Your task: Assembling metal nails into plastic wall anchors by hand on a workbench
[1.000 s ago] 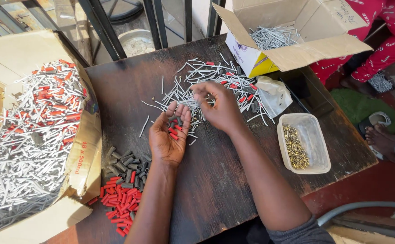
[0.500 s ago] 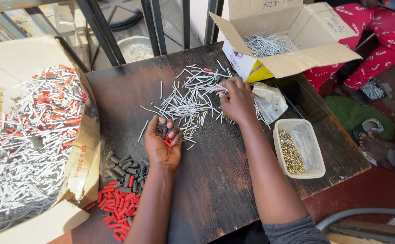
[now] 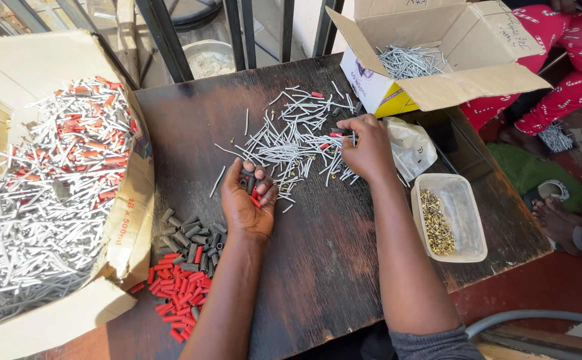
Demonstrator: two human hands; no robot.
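Both bare forearms reach forward. The left hand (image 3: 247, 200) lies palm-up, fingers curled loosely into a cup. The right hand (image 3: 365, 148), farther out, turns palm-down, fingertips (image 3: 341, 127) pinched together and pointing left.

We see silver-grey pins (image 3: 291, 137) on a dark brown table (image 3: 331, 267), red and grey caps (image 3: 181, 280), and brass bits (image 3: 435, 223).

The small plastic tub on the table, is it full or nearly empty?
Nearly empty: the plastic tub holds only a thin heap of small brass pieces along one side.
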